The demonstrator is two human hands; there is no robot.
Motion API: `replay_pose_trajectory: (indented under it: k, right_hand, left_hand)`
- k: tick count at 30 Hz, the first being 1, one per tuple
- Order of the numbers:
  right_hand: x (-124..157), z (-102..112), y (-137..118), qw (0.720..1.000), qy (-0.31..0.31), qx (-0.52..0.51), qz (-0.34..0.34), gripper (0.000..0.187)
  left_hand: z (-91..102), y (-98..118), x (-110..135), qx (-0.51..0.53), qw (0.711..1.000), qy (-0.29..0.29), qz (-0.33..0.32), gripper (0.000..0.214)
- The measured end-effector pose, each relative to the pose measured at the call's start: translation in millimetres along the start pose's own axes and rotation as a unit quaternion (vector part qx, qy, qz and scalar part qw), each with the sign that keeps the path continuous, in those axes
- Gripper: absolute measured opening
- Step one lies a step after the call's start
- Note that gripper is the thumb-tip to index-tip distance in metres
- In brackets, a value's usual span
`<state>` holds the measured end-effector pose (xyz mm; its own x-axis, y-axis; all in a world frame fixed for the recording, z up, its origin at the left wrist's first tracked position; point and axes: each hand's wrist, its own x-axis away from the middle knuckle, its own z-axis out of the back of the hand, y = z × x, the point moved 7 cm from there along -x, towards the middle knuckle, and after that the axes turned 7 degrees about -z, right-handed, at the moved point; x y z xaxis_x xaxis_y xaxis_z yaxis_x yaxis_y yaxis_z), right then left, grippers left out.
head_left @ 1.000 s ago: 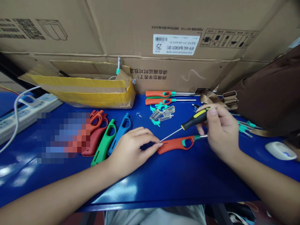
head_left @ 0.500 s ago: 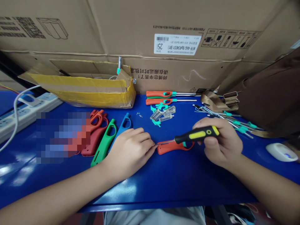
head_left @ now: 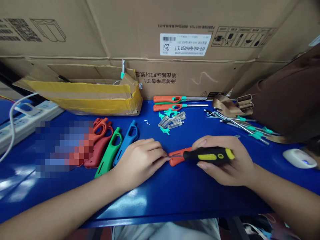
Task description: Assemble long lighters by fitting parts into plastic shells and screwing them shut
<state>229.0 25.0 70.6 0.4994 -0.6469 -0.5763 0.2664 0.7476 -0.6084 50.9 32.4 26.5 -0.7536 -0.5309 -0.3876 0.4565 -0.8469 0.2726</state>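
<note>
In my right hand (head_left: 225, 163) is a screwdriver (head_left: 212, 155) with a black and yellow handle, lying nearly level and pointing left. Beneath its shaft an orange lighter casing (head_left: 176, 160) rests on the table, its right part hidden by the screwdriver and my hand. My left hand (head_left: 142, 160) lies on the table at the casing's left end. Its thumb and forefinger are pinched at the screwdriver's tip; whatever sits between them is too small to make out. To its left lie a blue lighter casing (head_left: 128, 141), a green one (head_left: 110, 153) and red ones (head_left: 96, 153).
Assembled orange lighters (head_left: 165, 107) lie at the back, with clear fuel tanks (head_left: 175, 124) and teal parts in front. Metal lighter rods (head_left: 240, 123) are piled at right near a white mouse (head_left: 298, 158). A taped cardboard box (head_left: 87, 103) and a power strip (head_left: 30, 116) stand left.
My right hand has shifted its grip on the screwdriver: the fingers reach further forward, and the handle sits lower and further left over the casing. My left hand stays pinched at the tip.
</note>
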Motion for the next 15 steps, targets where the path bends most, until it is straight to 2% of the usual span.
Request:
replay_pose_trajectory:
  k: [4,6,11,15]
  right_hand:
    - [-1,4,-4,1.0,0.021,0.004,-0.01,0.044]
    - [0,10,-4,0.997,0.059,0.032,-0.025,0.039]
    - [7,23,-2,0.984,0.155,0.078,-0.046,0.031]
    - [8,25,1,0.98,0.169,0.091,-0.056,0.027]
  left_hand:
    - [-1.1,-2,0,0.051,0.999,0.013,0.01,0.017]
    - [-0.6,-3,-1,0.074,0.997,0.016,0.025,0.016]
    - [-5.9,-4,-2,0.099,0.993,-0.003,0.063,0.052]
    - [-14.9,-2,-1,0.118,0.992,-0.027,0.048,0.045]
